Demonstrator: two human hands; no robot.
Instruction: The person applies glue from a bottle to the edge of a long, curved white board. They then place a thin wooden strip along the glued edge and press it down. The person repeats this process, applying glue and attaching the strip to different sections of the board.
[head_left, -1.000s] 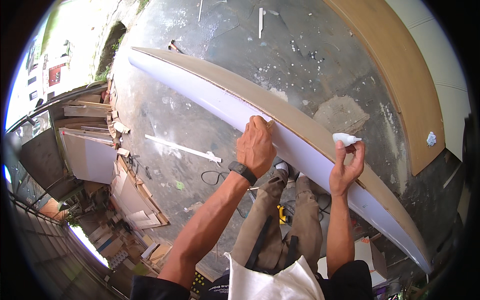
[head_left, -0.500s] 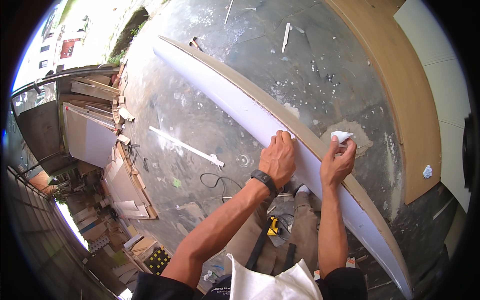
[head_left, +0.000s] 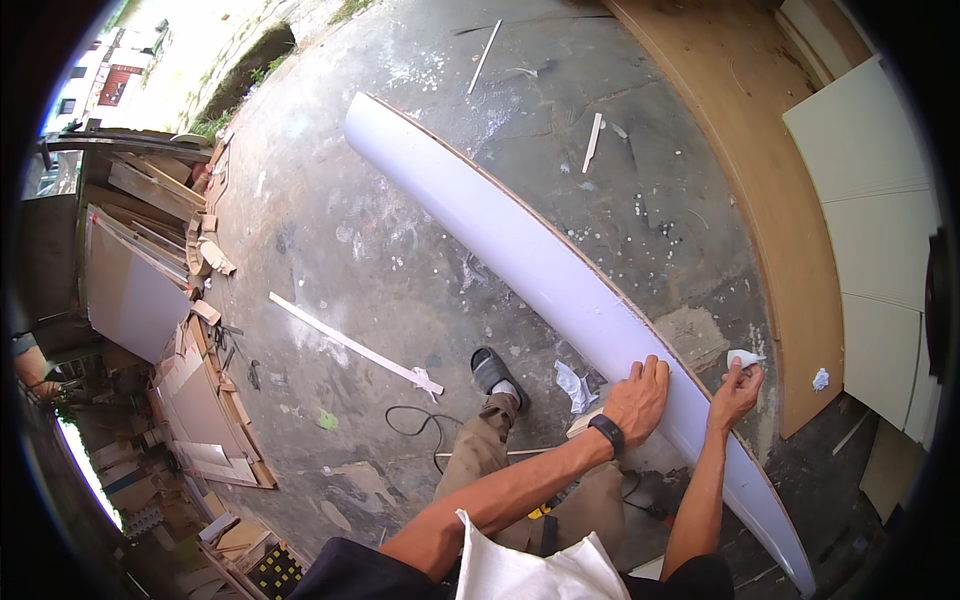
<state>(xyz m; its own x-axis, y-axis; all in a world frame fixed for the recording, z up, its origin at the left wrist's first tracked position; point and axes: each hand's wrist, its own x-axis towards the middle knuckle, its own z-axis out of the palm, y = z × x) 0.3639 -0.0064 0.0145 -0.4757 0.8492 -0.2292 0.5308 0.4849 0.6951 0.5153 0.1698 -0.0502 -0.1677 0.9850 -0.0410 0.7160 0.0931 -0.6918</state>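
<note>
A long white laminated board [head_left: 520, 250] with a brown edge runs from upper middle down to the lower right. My left hand [head_left: 637, 398] lies flat on its white face, fingers spread, a dark watch on the wrist. My right hand [head_left: 737, 390] is closed on a small white cloth [head_left: 743, 357] held against the board's brown far edge. My legs and a dark sandal [head_left: 492, 368] show below the board.
Concrete floor with debris: a thin white strip [head_left: 350, 343], a black cable [head_left: 415, 430], crumpled white paper [head_left: 574, 385]. A large brown panel [head_left: 760, 180] and white panels [head_left: 880, 220] lie at right. Stacked boards and offcuts [head_left: 190, 350] crowd the left.
Both hands have slid down along the board toward its lower right end. The view has shifted, showing more of the board's far end.
</note>
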